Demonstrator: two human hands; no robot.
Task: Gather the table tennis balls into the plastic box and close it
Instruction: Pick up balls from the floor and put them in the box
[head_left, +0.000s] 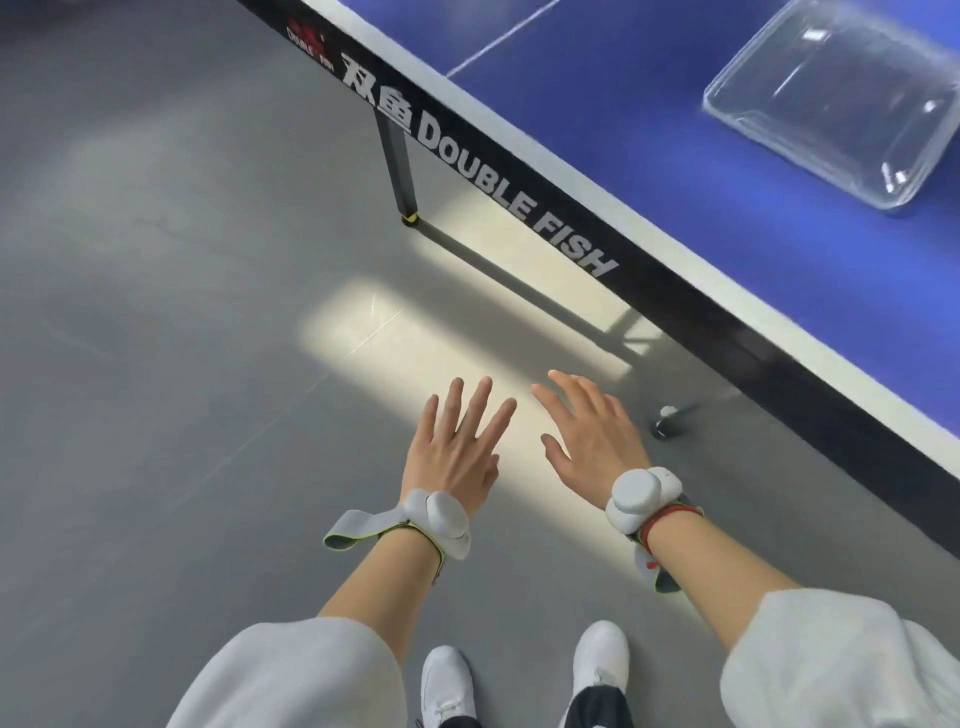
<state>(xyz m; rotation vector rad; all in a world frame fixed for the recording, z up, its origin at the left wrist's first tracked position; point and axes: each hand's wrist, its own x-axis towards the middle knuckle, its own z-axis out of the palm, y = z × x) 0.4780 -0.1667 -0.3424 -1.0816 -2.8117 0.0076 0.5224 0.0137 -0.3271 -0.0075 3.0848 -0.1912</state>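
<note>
A clear plastic box (841, 98) lies on the blue table tennis table (649, 156) at the upper right; nothing shows inside it. Both my hands are stretched out over the grey floor, palms down, fingers spread. My left hand (457, 447) and my right hand (592, 431) hold nothing. A small white object (669, 412), maybe a ball, sits on the floor under the table's edge, just right of my right hand; it is blurred. No other balls are in view.
The table's black side rail (519, 202) runs diagonally from top centre to the right edge. A black table leg (397, 166) stands on the grey floor (156, 312). My white shoes (519, 680) are at the bottom.
</note>
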